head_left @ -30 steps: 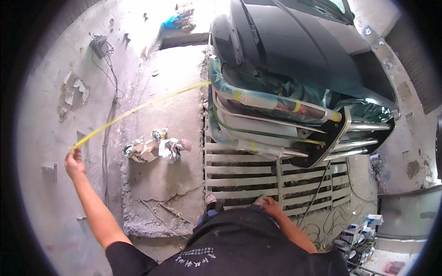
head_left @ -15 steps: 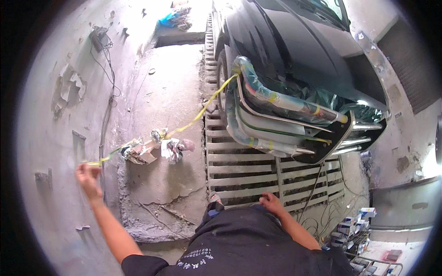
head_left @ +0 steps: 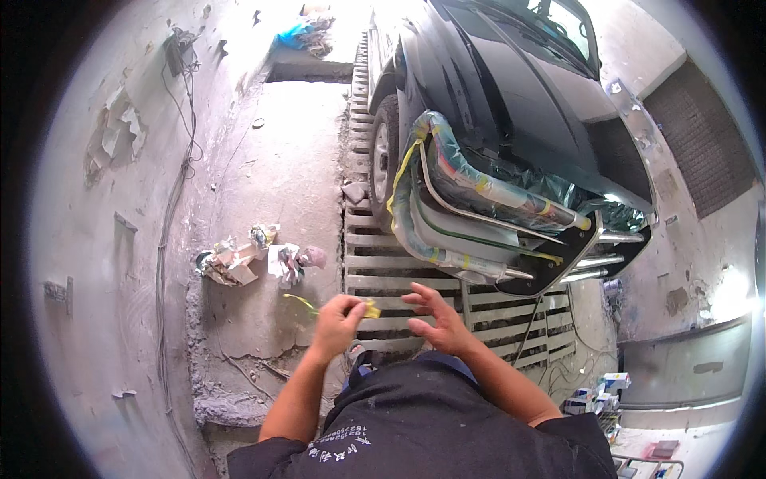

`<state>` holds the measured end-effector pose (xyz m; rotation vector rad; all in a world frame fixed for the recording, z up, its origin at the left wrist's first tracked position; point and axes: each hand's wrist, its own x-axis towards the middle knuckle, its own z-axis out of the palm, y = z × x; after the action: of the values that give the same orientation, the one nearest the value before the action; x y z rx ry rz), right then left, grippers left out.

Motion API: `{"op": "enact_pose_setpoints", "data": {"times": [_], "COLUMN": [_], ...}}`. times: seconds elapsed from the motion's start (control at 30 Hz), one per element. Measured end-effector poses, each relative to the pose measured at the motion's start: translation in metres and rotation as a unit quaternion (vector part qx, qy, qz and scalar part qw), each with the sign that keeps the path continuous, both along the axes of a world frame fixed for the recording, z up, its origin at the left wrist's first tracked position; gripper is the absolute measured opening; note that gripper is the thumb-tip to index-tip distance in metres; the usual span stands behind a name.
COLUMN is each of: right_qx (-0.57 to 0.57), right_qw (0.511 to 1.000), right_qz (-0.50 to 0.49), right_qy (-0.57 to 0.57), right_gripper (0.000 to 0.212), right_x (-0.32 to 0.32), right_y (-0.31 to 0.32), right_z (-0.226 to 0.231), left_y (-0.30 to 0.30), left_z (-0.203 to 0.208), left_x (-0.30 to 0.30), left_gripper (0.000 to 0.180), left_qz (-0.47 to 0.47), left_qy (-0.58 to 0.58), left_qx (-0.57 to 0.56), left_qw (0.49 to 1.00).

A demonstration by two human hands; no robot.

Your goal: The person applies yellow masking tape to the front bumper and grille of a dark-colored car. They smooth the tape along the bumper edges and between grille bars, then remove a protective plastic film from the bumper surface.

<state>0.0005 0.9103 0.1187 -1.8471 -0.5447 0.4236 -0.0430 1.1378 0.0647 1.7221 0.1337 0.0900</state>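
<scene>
My left hand [head_left: 339, 326] is closed, pinching a crumpled piece of yellow masking tape [head_left: 373, 310] whose thin tail sticks out to the left. Close by on the right, my right hand [head_left: 437, 319] is open and holds nothing, its fingers apart and pointing toward the tape. Ahead of both hands stands a dark car [head_left: 511, 72] with a tubular bumper guard [head_left: 471, 180] at its front. Clear film and yellow tape cover much of the guard. A loose yellow strip hangs along the guard's left side.
Crumpled paper wads [head_left: 230, 263] lie on the concrete to the left. A slatted floor grate [head_left: 391, 329] runs under the car and near my feet. Cables hang down the left wall. Boxes and cans [head_left: 586, 399] stand at the lower right.
My left hand has swung in from the far left to beside my right hand. The yellow strip no longer stretches across to the guard. My right hand has risen and opened.
</scene>
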Motion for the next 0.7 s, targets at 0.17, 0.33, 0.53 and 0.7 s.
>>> {"op": "enact_pose_setpoints", "data": {"times": [0.17, 0.33, 0.53, 0.7], "right_qx": [0.043, 0.045, 0.009, -0.062], "right_qw": [0.990, 0.986, 0.959, 0.947], "right_qz": [-0.068, -0.142, -0.239, -0.231], "right_qy": [0.113, 0.079, 0.151, 0.213], "right_gripper": [0.059, 0.048, 0.050, 0.051], "right_x": [-0.006, -0.003, 0.004, 0.004], "right_y": [-0.008, -0.055, -0.134, -0.140], "right_z": [-0.009, -0.020, -0.060, -0.089], "left_y": [-0.051, -0.055, -0.036, -0.029], "left_z": [0.009, -0.003, -0.018, -0.004], "left_x": [0.012, 0.035, 0.136, 0.269], "left_gripper": [0.016, 0.014, 0.021, 0.032], "left_qz": [-0.091, -0.157, -0.009, 0.068], "left_qy": [0.092, 0.207, 0.048, -0.077], "left_qx": [-0.188, -0.295, 0.007, 0.108], "left_qw": [0.974, 0.920, 0.999, 0.989]}}
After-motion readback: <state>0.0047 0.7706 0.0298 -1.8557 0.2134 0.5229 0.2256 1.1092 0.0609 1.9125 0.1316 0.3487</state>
